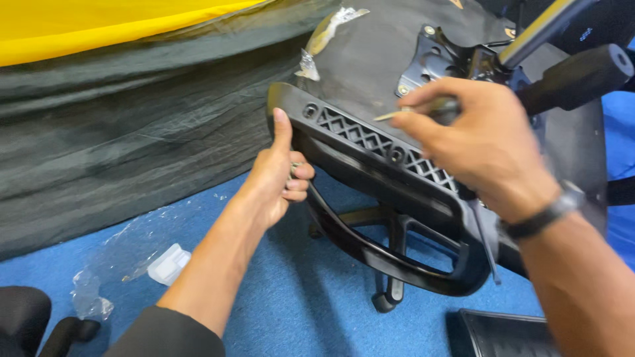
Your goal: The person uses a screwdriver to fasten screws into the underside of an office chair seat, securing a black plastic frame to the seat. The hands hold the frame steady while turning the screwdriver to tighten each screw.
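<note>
An office chair lies tipped over, its seat underside (370, 59) facing me. A black plastic armrest (370, 155) with a lattice-patterned bracket rests against that underside. My left hand (278, 175) grips the armrest's left end, thumb pressed up along it, fingers curled round the loop. My right hand (479, 142) is closed on a thin metal tool (397, 114) whose tip points at the bracket; the tool is blurred. A dark strap is on my right wrist (546, 215).
A metal seat plate (440, 59) with a lever (539, 30) and a padded handle (575, 76) sits above. Chair base and caster (387, 297) stand on blue carpet. Clear plastic wrap and a white piece (169, 264) lie left. Black and yellow fabric (132, 119) fills the background.
</note>
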